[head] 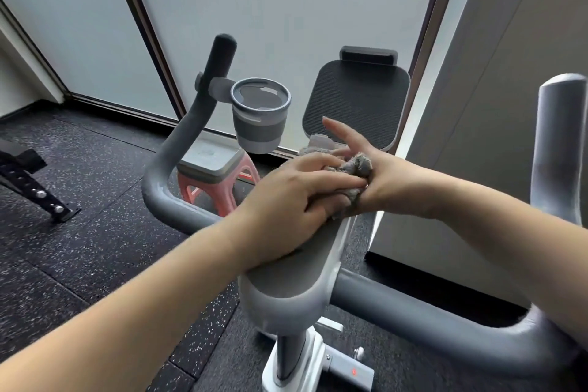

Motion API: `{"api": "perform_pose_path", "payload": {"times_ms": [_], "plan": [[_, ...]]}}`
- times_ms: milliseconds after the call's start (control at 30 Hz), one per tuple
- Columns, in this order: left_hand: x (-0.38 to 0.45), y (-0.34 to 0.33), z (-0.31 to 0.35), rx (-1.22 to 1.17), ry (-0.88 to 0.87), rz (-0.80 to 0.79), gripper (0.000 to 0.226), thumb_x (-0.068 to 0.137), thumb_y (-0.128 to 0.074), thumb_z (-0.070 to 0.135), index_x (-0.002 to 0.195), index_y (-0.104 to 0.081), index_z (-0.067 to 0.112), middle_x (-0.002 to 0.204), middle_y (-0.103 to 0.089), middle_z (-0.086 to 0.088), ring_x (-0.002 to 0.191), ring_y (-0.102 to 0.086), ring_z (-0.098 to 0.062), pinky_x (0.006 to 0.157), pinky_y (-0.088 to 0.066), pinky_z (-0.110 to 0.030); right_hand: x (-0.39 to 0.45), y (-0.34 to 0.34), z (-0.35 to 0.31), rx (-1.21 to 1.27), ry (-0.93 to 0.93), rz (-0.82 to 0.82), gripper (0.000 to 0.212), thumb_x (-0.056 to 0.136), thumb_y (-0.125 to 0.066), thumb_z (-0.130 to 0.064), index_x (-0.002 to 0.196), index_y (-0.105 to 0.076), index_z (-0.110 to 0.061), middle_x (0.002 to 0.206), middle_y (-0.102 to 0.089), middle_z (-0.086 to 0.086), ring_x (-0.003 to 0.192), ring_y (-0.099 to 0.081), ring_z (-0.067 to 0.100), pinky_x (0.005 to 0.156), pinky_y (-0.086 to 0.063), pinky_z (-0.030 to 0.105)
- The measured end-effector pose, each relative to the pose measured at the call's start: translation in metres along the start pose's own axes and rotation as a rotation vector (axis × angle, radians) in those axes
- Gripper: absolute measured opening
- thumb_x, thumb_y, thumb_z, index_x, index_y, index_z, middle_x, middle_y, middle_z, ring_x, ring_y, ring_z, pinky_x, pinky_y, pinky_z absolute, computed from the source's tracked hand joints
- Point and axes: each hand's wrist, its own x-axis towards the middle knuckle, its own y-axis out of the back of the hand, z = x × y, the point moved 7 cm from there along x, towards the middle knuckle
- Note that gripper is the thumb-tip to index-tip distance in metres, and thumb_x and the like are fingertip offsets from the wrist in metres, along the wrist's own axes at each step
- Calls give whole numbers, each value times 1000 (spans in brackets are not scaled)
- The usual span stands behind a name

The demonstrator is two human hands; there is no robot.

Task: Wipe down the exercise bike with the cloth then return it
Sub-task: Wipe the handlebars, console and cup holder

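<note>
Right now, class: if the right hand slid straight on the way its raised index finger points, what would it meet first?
The right hand, which holds the grey cloth, points up and left toward the dark tablet holder. That pad would probably come first, though depth is hard to judge here.

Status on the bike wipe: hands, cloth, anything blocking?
Left hand and right hand both gripping cloth at bike console. Cup holder and tablet mount close ahead; nothing blocking.
</note>
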Motion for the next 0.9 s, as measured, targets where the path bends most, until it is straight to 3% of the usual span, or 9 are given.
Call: {"api": "perform_pose_path", "payload": {"times_ms": [133, 200, 333, 500, 633, 700, 800, 867, 900], "plan": [[-4, 11, -22, 60, 83, -17, 32, 84, -57, 28, 115, -68, 28, 119, -58, 11, 113, -51, -2, 102, -33, -11, 0, 0, 0, 15, -3, -9, 119, 65, -79, 6, 147, -8, -43, 136, -53, -3, 118, -58, 4, 97, -47, 19], [-6, 25, -32, 86, 133, 5, 31, 84, -57, 28, 112, -70, 27, 109, -61, 12, 103, -56, -1, 94, -38, -11, 0, 0, 0, 16, -12, -19, 119, 65, -81, 1, 147, -6, -42, 134, -53, -6, 119, -55, 0, 97, -44, 14], [-4, 49, -29, 58, 166, 214, 25, 86, -58, 21, 107, -72, 20, 103, -64, 9, 98, -58, -2, 91, -39, -7, 2, -1, 1, -1, -11, -25, 120, 64, -81, 0, 148, -5, -40, 132, -54, -9, 124, -50, -2, 99, -41, 11], [3, -5, 1, 85, 3, -37, 34, 87, -52, 21, 118, -66, 21, 128, -59, -2, 121, -46, -10, 105, -25, -13, 1, 2, 1, 8, -17, 8, 122, 65, -78, 9, 146, -7, -47, 133, -54, -7, 112, -61, 1, 91, -50, 18], [-4, 19, -34, 74, 142, -7, 35, 87, -48, 23, 116, -67, 19, 116, -62, 2, 109, -55, -14, 99, -35, -15, -1, 1, 0, -16, -6, -55, 117, 65, -82, -1, 146, -9, -44, 137, -52, -7, 125, -49, -3, 101, -40, 13], [-19, 52, -59, 51, 331, 128, 29, 91, -49, 25, 112, -69, 20, 109, -67, 0, 94, -62, -16, 88, -45, -25, -5, 2, -5, 39, -1, -65, 104, 66, -81, -7, 144, -22, -42, 136, -53, -8, 126, -47, -6, 99, -39, 10], [-59, 98, -69, 54, 407, 405, 27, 92, -50, 32, 112, -67, 27, 107, -65, 9, 95, -61, -7, 79, -43, -13, -6, 11, -20, 11, 74, 122, 68, 74, -75, -12, 134, -47, -29, 127, -59, -3, 120, -55, 1, 100, -44, 17], [-76, 92, -59, 58, 331, 351, 31, 90, -46, 42, 113, -65, 35, 110, -60, 13, 104, -55, -2, 86, -43, -12, -3, 14, -30, -76, 104, 267, 46, 81, -70, -7, 122, -58, -24, 115, -65, -1, 108, -62, 9, 98, -50, 29], [-82, 80, -57, 116, 298, 261, 34, 91, -43, 47, 115, -64, 38, 110, -59, 12, 105, -55, -5, 90, -44, -21, 0, 14, -35, -121, 110, 322, 38, 83, -67, -5, 115, -61, -24, 107, -68, -2, 101, -65, 10, 94, -52, 32]]}}
